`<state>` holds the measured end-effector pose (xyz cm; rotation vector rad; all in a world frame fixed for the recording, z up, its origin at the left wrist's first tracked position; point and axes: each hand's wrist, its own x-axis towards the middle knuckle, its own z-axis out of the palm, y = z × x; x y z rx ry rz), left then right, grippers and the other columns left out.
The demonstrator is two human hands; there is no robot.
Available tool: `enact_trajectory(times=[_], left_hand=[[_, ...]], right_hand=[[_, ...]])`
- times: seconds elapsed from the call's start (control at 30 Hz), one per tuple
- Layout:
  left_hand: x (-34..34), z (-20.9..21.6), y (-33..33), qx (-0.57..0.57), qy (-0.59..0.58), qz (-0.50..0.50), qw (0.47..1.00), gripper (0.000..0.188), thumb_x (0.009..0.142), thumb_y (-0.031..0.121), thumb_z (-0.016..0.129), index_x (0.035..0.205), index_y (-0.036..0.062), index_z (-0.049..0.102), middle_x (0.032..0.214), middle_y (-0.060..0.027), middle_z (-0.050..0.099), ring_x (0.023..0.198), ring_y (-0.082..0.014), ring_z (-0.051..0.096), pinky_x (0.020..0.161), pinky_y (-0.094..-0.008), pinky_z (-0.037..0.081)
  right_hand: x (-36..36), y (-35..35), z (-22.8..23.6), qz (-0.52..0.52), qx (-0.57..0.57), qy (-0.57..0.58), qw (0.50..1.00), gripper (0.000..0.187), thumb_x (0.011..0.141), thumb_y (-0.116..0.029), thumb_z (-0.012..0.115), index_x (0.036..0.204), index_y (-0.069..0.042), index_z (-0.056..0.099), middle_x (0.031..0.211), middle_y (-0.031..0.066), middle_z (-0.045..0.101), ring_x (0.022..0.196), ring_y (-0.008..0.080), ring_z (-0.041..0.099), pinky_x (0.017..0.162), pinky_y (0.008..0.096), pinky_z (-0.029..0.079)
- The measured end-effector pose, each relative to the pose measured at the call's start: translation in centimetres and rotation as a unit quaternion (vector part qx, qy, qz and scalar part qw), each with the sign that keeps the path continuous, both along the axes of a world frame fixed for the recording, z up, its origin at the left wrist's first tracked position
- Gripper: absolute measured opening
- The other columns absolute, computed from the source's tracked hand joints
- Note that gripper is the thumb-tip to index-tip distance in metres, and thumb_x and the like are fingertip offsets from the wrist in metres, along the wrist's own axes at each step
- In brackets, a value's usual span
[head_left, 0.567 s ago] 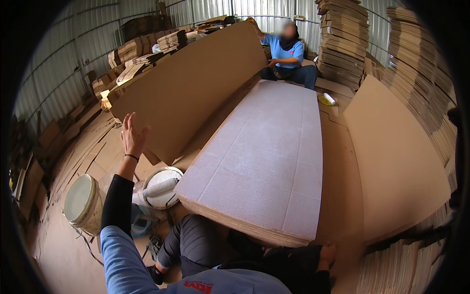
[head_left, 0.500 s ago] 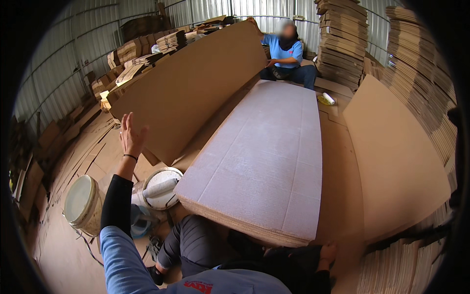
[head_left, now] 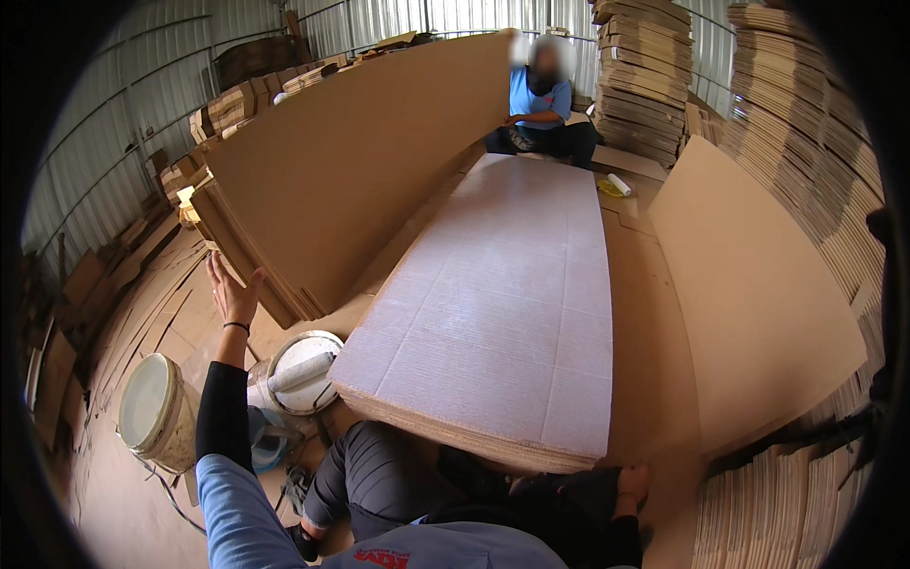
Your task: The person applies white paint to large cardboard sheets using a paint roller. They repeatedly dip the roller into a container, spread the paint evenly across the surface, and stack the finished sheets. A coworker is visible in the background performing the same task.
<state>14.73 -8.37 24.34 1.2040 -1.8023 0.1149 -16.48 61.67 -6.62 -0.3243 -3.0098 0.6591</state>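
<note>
1. At eight o'clock, standing on the floor: a stained pale bucket [head_left: 156, 412] and, nearer the middle, a white-rimmed bucket [head_left: 305, 402] with a paint roller [head_left: 301, 372] lying across its top. Just below, a blue container [head_left: 270, 441], partly hidden by the left forearm.
2. Across the middle, between both arms and in the way of any straight reach: a low stack of corrugated cardboard [head_left: 483, 294] with a white-coated, glossy top and a near end close to the knees.
3. At three o'clock: a large tan cardboard panel [head_left: 758, 303], leaning. At four: thin cardboard sheets [head_left: 777, 517] packed on edge.
4. Between one and two o'clock: a tall pile of flat cardboard [head_left: 640, 85], with a small white cylinder [head_left: 618, 185] lower down, beside something yellow.
5. At one o'clock: a seated co-worker [head_left: 540, 100] in a blue shirt, with one hand by the upright sheet's far end; the other too blurred to read.
6. At eleven o'clock: the upright cardboard sheet [head_left: 370, 161], standing tilted on a long edge, with more layers showing at its near end. Just up and right of the left hand [head_left: 235, 294]; cannot tell whether touching.
7. At nine o'clock: left arm stretched forward, hand raised, fingers spread toward eleven, thumb apart, nothing pinched.
8. Near five o'clock: right hand [head_left: 633, 482] low beside the knee, in shadow; cannot tell how the fingers stand.
</note>
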Motion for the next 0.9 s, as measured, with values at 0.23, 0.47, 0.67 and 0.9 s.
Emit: enact_trajectory(times=[0.23, 0.47, 0.67, 0.9], left_hand=[[0.7, 1.3, -1.2, 0.086, 0.246, -0.15, 0.954, 0.101, 0.08, 0.062, 0.062, 0.146, -0.0035, 0.024, 0.152, -0.0222, 0.026, 0.142, -0.0332, 0.023, 0.115, -0.0401, 0.021], [-1.0, 1.2, 0.6, 0.319, 0.521, -0.36, 0.705, 0.082, 0.088, 0.065, 0.05, 0.146, 0.01, 0.033, 0.144, -0.0165, 0.041, 0.128, -0.034, 0.044, 0.106, -0.0492, 0.033], [-5.7, -1.3, 5.4, 0.392, 0.44, -0.727, 0.352, 0.083, 0.085, 0.075, 0.041, 0.137, 0.0107, 0.048, 0.135, -0.0126, 0.052, 0.124, -0.0357, 0.049, 0.104, -0.0519, 0.037], [-11.4, -5.6, 18.2, 0.336, 0.403, -0.815, 0.248, 0.099, 0.074, 0.085, 0.04, 0.139, 0.0105, 0.045, 0.143, -0.0086, 0.045, 0.127, -0.0309, 0.046, 0.107, -0.0489, 0.035]], right_hand=[[-1.6, 0.7, 2.0, -0.089, -0.175, 0.044, 0.979, 0.03, 0.09, -0.016, 0.052, 0.109, 0.005, 0.061, 0.111, 0.0281, 0.061, 0.104, 0.0404, 0.059, 0.087, 0.0438, 0.048], [-3.9, -7.7, 11.8, 0.094, -0.527, 0.314, 0.785, 0.03, 0.092, -0.01, 0.062, 0.119, 0.002, 0.057, 0.112, 0.014, 0.064, 0.103, 0.0181, 0.06, 0.089, 0.0297, 0.048], [2.0, -17.8, 22.0, 0.302, -0.67, -0.054, 0.676, 0.058, 0.095, -0.036, 0.051, 0.141, -0.005, 0.036, 0.136, 0.0188, 0.046, 0.125, 0.0298, 0.047, 0.1, 0.0455, 0.04], [2.0, -21.6, 20.4, 0.275, -0.837, -0.187, 0.434, 0.055, 0.094, -0.042, 0.052, 0.135, -0.006, 0.044, 0.133, 0.0126, 0.051, 0.122, 0.0285, 0.049, 0.099, 0.0483, 0.04]])
